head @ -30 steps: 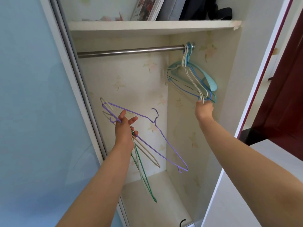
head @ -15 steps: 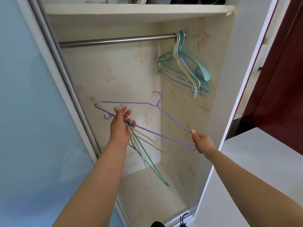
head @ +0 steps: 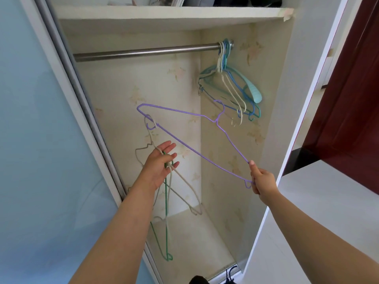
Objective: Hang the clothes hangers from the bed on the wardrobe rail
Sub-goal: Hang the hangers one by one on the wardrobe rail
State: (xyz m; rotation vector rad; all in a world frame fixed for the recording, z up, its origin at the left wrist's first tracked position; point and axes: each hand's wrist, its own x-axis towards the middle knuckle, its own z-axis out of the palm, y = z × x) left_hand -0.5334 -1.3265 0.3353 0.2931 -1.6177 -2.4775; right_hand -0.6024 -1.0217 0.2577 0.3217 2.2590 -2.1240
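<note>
hangers: purple one held out under the rail

purple hanger sits in mid air below the wardrobe rail, stretched slantwise between both hands. right hand has its grip pinched on the lower end of it, well below the rail and toward the right wall, thumb on top of the wire. its hook points up just under the bunch already hung. the far end of the purple one looks snagged on a cream wire hanger, can't tell exactly how they're tangled tbh.

left hand is below the middle of the rail, grip closed around a small cluster of wire hangers: a green hanger dangling straight down toward the wardrobe floor, plus cream ones fanning out beside it. top fingers of that hand are stretched out, lower ones curled on the wires.

hung hangers, teal, blue and cream, are crowded at the right end of the rail against the side wall. shelf runs just above the rail with some stuff on it, cut off by the frame.
</note>
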